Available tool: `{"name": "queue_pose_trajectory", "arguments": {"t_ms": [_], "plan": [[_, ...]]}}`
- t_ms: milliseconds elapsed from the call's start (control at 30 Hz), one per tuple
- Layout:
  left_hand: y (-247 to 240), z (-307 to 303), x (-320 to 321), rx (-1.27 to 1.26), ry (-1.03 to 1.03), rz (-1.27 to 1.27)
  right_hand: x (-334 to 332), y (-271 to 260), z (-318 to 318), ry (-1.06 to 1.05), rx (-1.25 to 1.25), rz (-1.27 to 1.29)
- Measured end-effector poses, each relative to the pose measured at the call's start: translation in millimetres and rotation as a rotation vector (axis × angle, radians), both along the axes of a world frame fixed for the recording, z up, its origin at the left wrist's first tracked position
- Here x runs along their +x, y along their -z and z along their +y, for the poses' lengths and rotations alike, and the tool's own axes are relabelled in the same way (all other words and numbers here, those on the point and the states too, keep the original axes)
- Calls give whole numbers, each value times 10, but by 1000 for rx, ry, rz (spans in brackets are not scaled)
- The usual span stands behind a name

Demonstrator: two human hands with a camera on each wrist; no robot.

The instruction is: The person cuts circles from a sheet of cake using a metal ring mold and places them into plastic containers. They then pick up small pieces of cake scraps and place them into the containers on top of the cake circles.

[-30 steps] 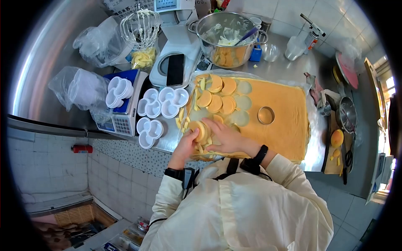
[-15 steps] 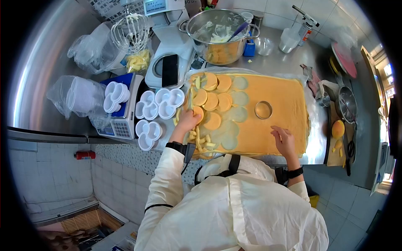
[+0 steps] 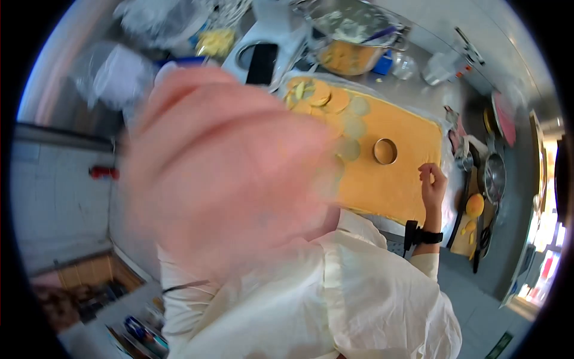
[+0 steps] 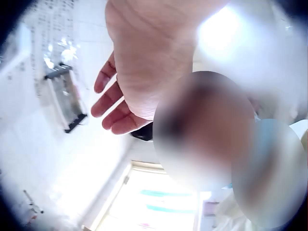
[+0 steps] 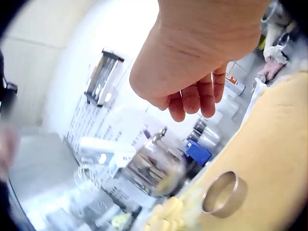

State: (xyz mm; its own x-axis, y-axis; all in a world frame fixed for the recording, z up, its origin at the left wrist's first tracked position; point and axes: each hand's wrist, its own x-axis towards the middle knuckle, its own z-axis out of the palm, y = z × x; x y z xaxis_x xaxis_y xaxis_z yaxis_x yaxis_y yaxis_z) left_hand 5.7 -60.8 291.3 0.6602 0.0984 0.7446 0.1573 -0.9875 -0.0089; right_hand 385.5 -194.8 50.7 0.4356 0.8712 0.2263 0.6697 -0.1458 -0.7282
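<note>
My left hand [image 3: 221, 161] is lifted close to the head camera, a big blur that hides the left half of the counter. In the left wrist view its palm [image 4: 139, 82] faces the lens with fingers relaxed and nothing in them. My right hand [image 3: 431, 179] hovers over the right edge of the yellow cake sheet [image 3: 394, 179], its fingers loosely curled and empty [image 5: 192, 72]. A metal ring cutter [image 3: 385, 151] [image 5: 220, 193] stands on the sheet to the left of that hand. Cut cake discs [image 3: 326, 96] are piled at the sheet's far left corner beside round holes.
A steel pot [image 3: 350, 36] with a spatula stands behind the sheet. A black phone [image 3: 260, 63] lies on a white scale. At the right are a strainer [image 3: 493, 173] and a mango [image 3: 475, 204] on a cutting board.
My left hand has left the cake discs and risen up in front of the head camera. My right hand moved further right along the sheet. The head view has tilted.
</note>
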Motion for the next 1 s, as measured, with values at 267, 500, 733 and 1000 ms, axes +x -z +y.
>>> {"name": "queue_pose_trajectory", "arguments": {"t_ms": [267, 500, 733, 1000], "plan": [[-645, -813, -154, -492, -358, 246, -571, 138, 101, -219, 87, -222], [-822, -897, -192, -683, -537, 240, -571, 117, 22, -167, 114, -282], [-527, -1034, -16, -918, -450, -313, -566, 185, -88, -162, 158, -311], [-227, -895, 409, -89, -634, 174, -671, 200, 63, -95, 10, -353]]}}
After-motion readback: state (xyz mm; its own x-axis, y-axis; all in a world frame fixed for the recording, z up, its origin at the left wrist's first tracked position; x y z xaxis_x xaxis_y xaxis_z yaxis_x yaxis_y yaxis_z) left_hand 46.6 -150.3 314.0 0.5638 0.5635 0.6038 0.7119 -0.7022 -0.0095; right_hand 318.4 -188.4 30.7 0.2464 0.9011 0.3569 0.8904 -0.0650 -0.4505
